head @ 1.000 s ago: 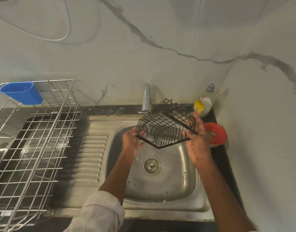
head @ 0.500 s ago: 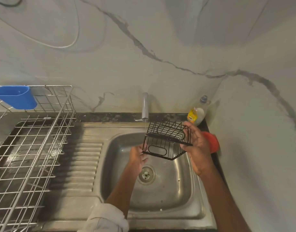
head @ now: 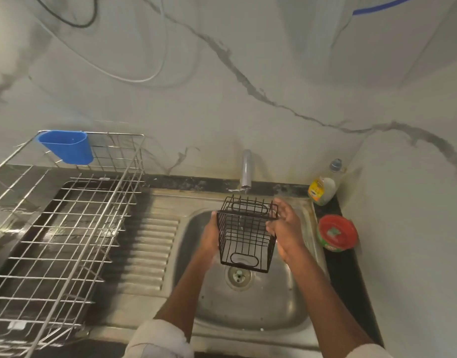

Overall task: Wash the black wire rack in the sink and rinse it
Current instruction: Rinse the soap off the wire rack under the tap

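The black wire rack [head: 245,233] hangs over the steel sink [head: 250,303], just under the tap [head: 246,171]. A thin stream of water falls from the tap into the rack. My left hand [head: 210,235] grips the rack's left side, mostly hidden behind the wires. My right hand [head: 287,226] holds the right side, thumb and fingers curled over the wire edge. The rack's open side faces me and its long axis tilts toward me.
A large silver wire dish rack [head: 67,228] with a blue plastic cup [head: 67,147] stands on the drainboard at left. A dish soap bottle [head: 323,188] and a red round tub [head: 337,232] stand right of the sink. The drain [head: 239,275] lies below the rack.
Both hands have turned the rack so its open side faces me, and it now sits squarely under the tap. The camera view has tilted up.
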